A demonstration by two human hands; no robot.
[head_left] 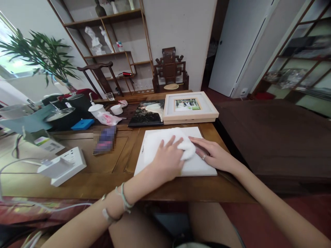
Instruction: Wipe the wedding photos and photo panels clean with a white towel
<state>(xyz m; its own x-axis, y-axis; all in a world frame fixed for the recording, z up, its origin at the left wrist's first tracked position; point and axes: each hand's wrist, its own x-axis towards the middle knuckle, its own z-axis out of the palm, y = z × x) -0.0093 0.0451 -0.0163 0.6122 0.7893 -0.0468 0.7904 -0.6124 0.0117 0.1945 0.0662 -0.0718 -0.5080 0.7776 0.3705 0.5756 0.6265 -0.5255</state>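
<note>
A flat white board (155, 146) lies on the wooden table (108, 182) in front of me. My left hand (168, 160) rests on it, fingers closed over a wad of white tissue (187, 150). My right hand (213, 155) lies flat on the board's right side with its fingers stretched out, touching the tissue's edge; a ring shows on one finger.
A framed photo (190, 106) and a dark picture (146, 113) sit behind the board. To the left are a white power strip (66, 165), a blue box (82, 124), white cups (116, 109), a pot and cables. A dark bench (271, 137) stands right.
</note>
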